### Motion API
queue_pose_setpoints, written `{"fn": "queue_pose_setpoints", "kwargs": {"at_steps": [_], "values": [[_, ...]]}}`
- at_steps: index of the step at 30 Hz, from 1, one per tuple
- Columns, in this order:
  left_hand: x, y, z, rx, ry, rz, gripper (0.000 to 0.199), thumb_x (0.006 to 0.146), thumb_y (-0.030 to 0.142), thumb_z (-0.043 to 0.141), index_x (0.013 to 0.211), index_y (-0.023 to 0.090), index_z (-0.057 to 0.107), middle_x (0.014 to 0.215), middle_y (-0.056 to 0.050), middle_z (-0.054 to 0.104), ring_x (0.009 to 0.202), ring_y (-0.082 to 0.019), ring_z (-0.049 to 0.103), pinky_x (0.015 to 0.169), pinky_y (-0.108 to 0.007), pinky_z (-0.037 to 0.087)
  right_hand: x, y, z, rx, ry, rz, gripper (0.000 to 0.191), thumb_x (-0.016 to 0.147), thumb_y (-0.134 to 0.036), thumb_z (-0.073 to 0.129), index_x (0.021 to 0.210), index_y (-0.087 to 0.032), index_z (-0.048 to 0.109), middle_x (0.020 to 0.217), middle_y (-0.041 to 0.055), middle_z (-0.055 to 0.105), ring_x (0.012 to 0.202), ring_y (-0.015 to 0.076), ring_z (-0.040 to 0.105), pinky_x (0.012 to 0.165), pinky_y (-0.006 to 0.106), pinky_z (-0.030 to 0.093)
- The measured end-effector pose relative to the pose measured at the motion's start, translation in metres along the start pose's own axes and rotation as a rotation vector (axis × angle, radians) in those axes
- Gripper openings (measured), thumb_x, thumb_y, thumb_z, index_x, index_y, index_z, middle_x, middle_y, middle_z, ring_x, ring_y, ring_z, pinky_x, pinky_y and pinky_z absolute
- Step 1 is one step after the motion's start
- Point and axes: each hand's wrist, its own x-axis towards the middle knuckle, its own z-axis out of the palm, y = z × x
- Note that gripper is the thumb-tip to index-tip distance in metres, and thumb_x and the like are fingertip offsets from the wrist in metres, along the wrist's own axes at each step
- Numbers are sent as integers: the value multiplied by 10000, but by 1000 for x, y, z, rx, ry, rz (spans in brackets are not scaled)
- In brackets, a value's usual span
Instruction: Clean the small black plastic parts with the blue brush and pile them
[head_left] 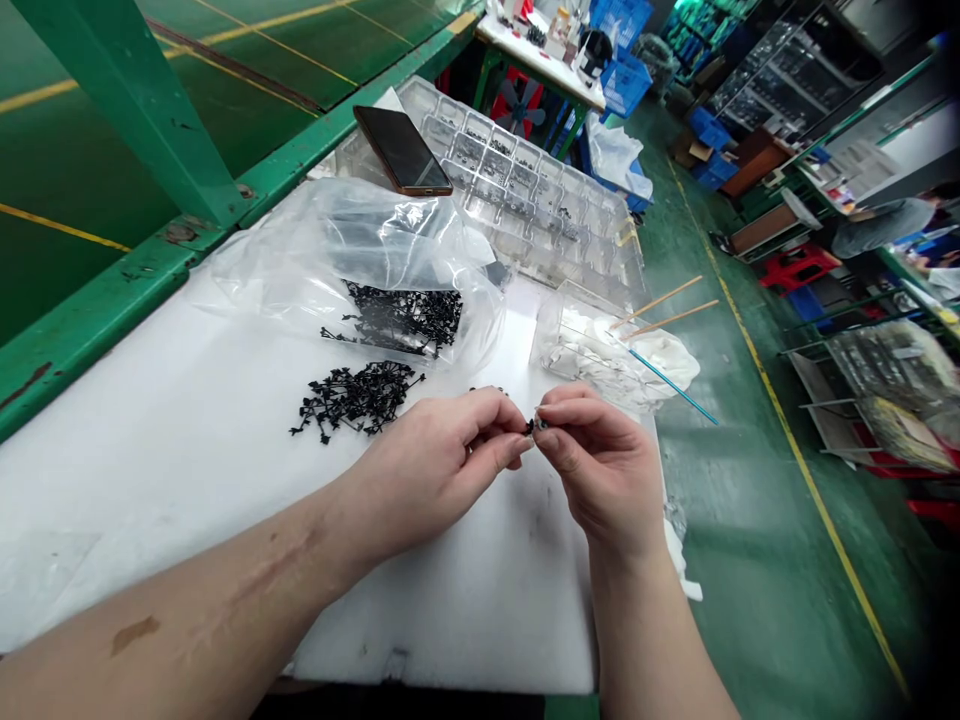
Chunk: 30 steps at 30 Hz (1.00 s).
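Over the white tabletop (450, 610) my two hands meet fingertip to fingertip. My left hand (457, 450) pinches a small black part (529, 428) between thumb and forefinger. Facing it, my right hand (600, 455) pinches a tiny greyish metallic piece (541, 424) that touches or nearly touches the black part. Both pieces are mostly hidden by fingers, so their exact kind is unclear. Left of my hands lies a loose pile of thin black stemmed parts (352, 398). More of the same show in a clear plastic bag (300, 240) behind the pile.
A clear compartment tray (555, 215) with small parts stands at the back, a phone (405, 150) on its left side. Right of the bag, a clear box holds white cloth (645, 360) and thin sticks (667, 295). A green metal frame (165, 250) borders the left. Someone sits far right.
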Motion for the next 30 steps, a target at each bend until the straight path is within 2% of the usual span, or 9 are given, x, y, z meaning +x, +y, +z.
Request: {"fn": "queue_pose_setpoints", "kwargs": {"at_steps": [9, 15, 18, 20, 23, 25, 30], "values": [[0, -5, 0, 6, 8, 47, 128, 1035, 196, 610, 927, 219, 674, 794, 61, 741, 669, -96, 677, 650, -212, 479, 1, 2, -1, 45, -50, 54, 200, 899, -195, 864, 1053, -322, 856, 978, 32, 717, 918, 162, 673, 777, 296, 551], [0, -12, 3, 80, 34, 127, 141, 1046, 168, 574, 983, 223, 688, 799, 56, 717, 704, -108, 663, 666, -221, 470, 1, 0, 0, 150, -59, 162, 173, 871, -204, 883, 998, -315, 845, 967, 22, 707, 876, 154, 679, 722, 280, 580], [1, -17, 5, 123, 62, 197, 182, 1052, 146, 534, 1049, 219, 701, 876, 35, 735, 717, -112, 647, 682, -228, 475, 1, -1, -2, 101, -94, 194, 205, 891, -225, 869, 1066, -330, 838, 969, 22, 734, 879, 157, 692, 750, 291, 582], [1, -18, 5, 145, 77, 223, 196, 1048, 138, 527, 1031, 215, 706, 887, 27, 731, 729, -119, 637, 684, -234, 469, 1, -2, -4, 5, -123, 153, 189, 914, -230, 845, 1080, -322, 837, 988, 28, 735, 909, 163, 693, 780, 301, 572], [0, -17, 5, 165, 96, 175, 181, 1041, 148, 550, 947, 211, 692, 786, 35, 687, 692, -129, 614, 656, -248, 444, 0, -4, -6, -147, -128, 37, 163, 930, -197, 813, 1052, -305, 825, 978, 23, 698, 898, 157, 662, 740, 296, 529], [0, -14, 4, 139, 106, 107, 129, 1033, 158, 576, 962, 212, 669, 745, 51, 666, 662, -128, 610, 644, -251, 439, -1, -4, -5, -207, -124, -16, 166, 927, -172, 805, 1038, -295, 802, 958, 18, 677, 870, 154, 636, 710, 298, 504], [0, -4, 1, 75, 74, -14, 45, 1029, 200, 612, 1015, 215, 653, 845, 41, 718, 746, -138, 662, 698, -260, 470, -2, -5, -1, -187, -100, -64, 130, 915, -166, 807, 985, -267, 764, 949, 33, 689, 882, 181, 641, 724, 324, 521]]}}
